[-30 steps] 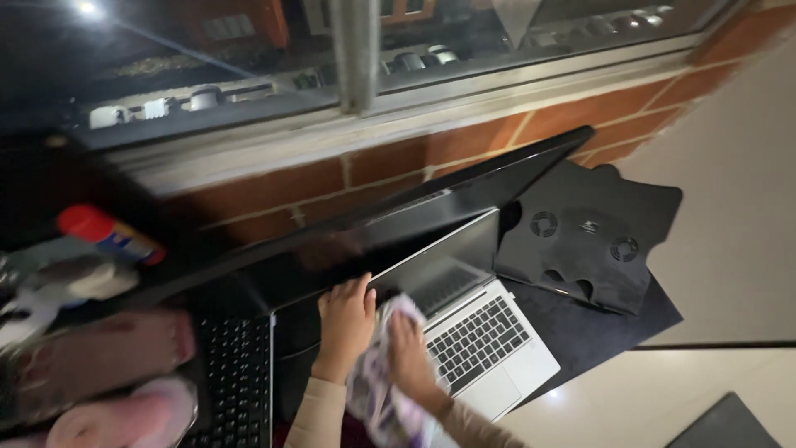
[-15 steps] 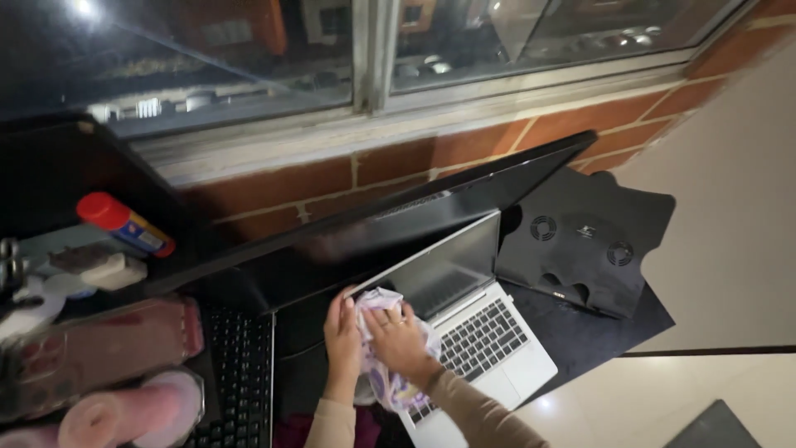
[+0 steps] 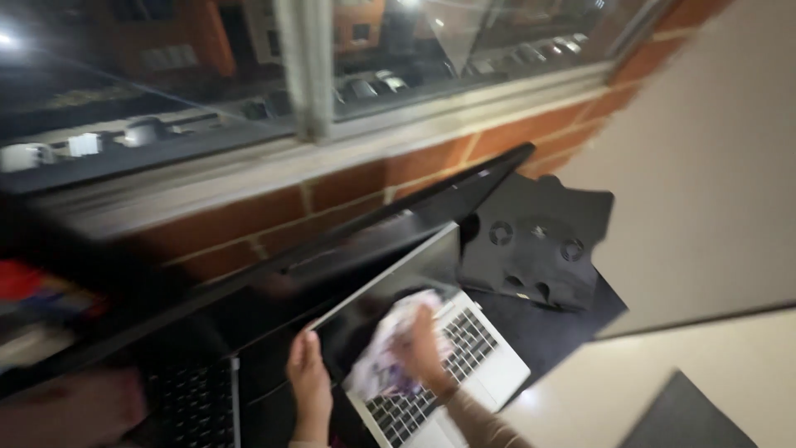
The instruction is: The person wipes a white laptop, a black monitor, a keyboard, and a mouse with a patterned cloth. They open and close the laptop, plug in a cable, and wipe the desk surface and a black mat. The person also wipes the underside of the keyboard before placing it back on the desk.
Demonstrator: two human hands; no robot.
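A silver laptop (image 3: 489, 377) stands open on a black desk below a wide dark monitor (image 3: 365, 241). My left hand (image 3: 308, 382) holds the left edge of the laptop's lid. My right hand (image 3: 427, 348) presses a white and purple patterned cloth (image 3: 385, 348) against the laptop's dark screen (image 3: 365, 303). The picture is blurred by motion.
A black cooling pad with round fans (image 3: 535, 249) leans to the right of the laptop. A black keyboard (image 3: 195, 402) lies at the lower left. Behind the desk are a brick wall (image 3: 274, 207) and a window (image 3: 166, 75). Pale floor lies to the right.
The view has swung left and blurred. My left hand moved from the cloth to the lid's left edge. My right hand slid the cloth across the screen.
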